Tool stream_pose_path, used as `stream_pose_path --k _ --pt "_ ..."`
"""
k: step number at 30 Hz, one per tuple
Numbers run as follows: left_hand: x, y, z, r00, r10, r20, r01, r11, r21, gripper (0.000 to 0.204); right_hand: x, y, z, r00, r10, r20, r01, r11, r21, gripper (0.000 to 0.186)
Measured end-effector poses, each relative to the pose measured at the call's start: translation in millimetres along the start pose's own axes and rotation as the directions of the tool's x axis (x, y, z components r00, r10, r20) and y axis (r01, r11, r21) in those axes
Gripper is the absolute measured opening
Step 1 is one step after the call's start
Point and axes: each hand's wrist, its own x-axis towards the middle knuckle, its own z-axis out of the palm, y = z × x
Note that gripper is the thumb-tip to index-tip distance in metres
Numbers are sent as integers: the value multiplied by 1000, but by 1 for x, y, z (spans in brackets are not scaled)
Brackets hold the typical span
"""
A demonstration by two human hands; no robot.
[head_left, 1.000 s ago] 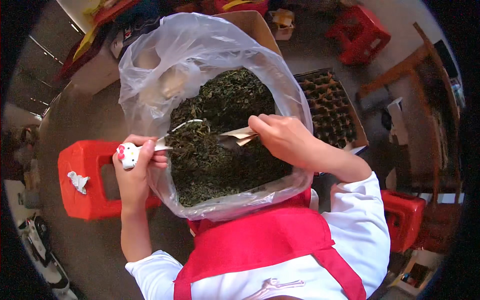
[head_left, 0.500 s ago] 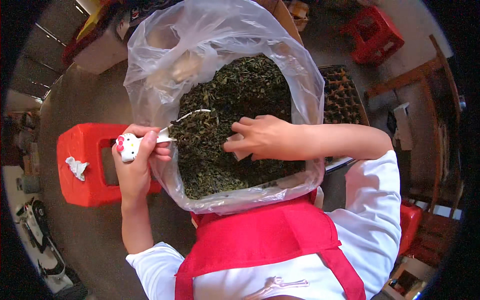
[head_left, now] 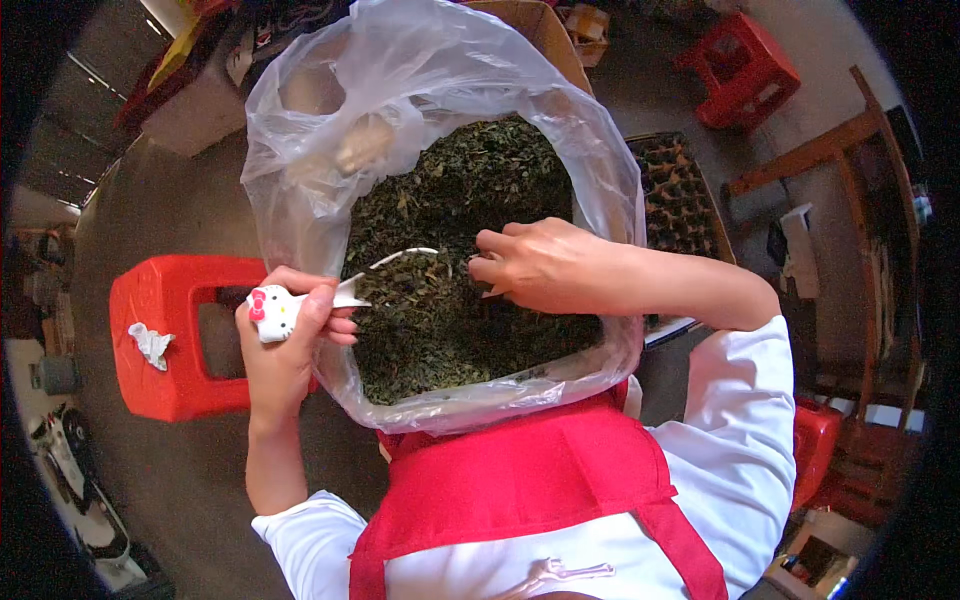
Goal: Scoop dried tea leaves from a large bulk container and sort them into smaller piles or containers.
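Note:
My left hand (head_left: pixel 290 355) grips a white scoop by its handle (head_left: pixel 272 314), shaped like a cartoon cat head with a pink bow. The scoop's bowl lies among dark, dry loose leaves (head_left: pixel 460 160) in a clear plastic bag (head_left: pixel 310 120), inside a cardboard box (head_left: pixel 540 35). My right hand (head_left: pixel 540 262) is over the leaves right of the scoop, fingers curled round a pale paper-like piece, mostly hidden beneath them.
A red stool (head_left: pixel 170 380) with crumpled white paper stands left, another (head_left: pixel 750 60) at back right. Right of the bag is a tray (head_left: pixel 675 180) of small divided cells with dark contents. A wooden frame (head_left: pixel 850 180) stands at the right.
My right hand moved down and turned over the leaves since a second ago, covering most of the pale piece. My left hand and the scoop have shifted slightly right.

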Motion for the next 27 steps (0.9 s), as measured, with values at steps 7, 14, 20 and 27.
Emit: stream_pose_path --k 7,14,20,27 --pt "5 -2 23 991 -34 127 38 999 -27 14 -16 -4 -4 991 59 -122 -46 994 102 24" --pt "16 5 58 945 70 319 -145 965 217 16 -28 -12 -4 982 171 -80 -148 959 242 29" --pt "30 29 80 857 199 476 -397 844 362 26 -35 -10 -2 968 202 -148 -156 948 276 30" --pt "35 44 83 786 319 530 -571 703 424 21 -40 -12 -4 959 192 -206 -129 950 285 32"
